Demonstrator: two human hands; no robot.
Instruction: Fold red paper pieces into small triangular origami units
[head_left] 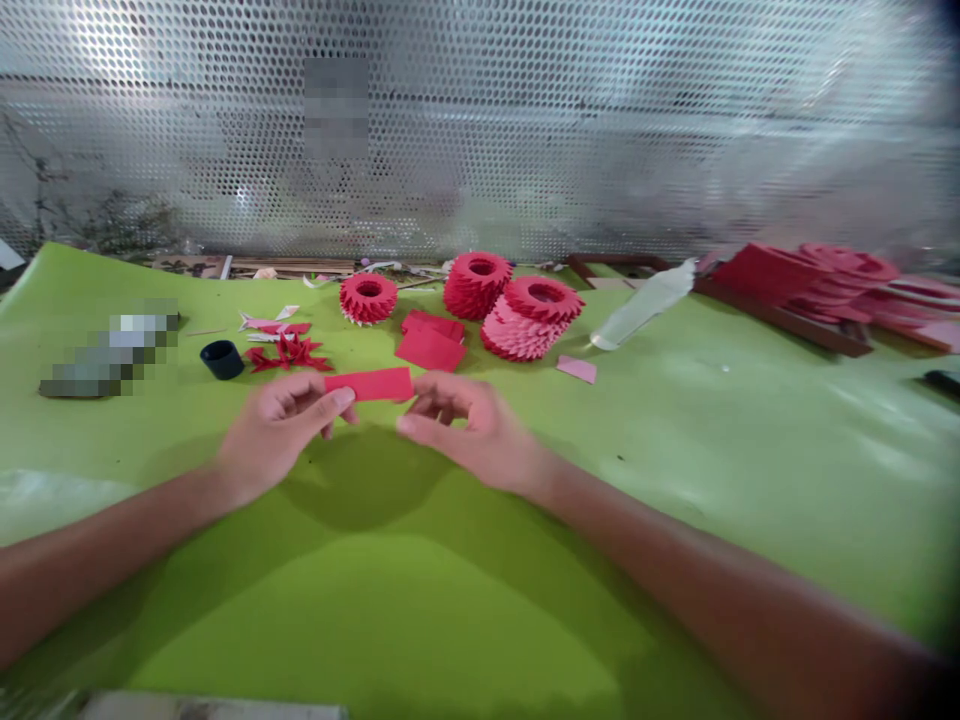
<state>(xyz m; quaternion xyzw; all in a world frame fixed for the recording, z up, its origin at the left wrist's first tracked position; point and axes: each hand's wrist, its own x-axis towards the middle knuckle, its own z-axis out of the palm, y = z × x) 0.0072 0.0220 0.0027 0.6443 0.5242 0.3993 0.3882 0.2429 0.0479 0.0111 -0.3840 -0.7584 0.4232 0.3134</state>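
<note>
A small rectangle of red paper (369, 384) is held level above the green-covered table, just beyond my hands. My left hand (281, 430) pinches its left end between thumb and fingers. My right hand (469, 430) grips the right end with its fingertips. Beyond the paper lie a few loose red rectangles (431, 349). Further back stand folded red paper rings (367, 298) and a taller ring (477, 284), with a pink-and-red folded stack (529, 318) beside them. To the left lie spiky red folded pieces (286, 352) and a black cap (222, 360).
Green sheeting (420, 610) covers the table. A plastic bottle (643, 305) lies on its side, a pink paper slip (577, 369) near it. Red paper stacks (795, 280) sit on a brown board at right. A perforated metal sheet (480, 130) rises behind.
</note>
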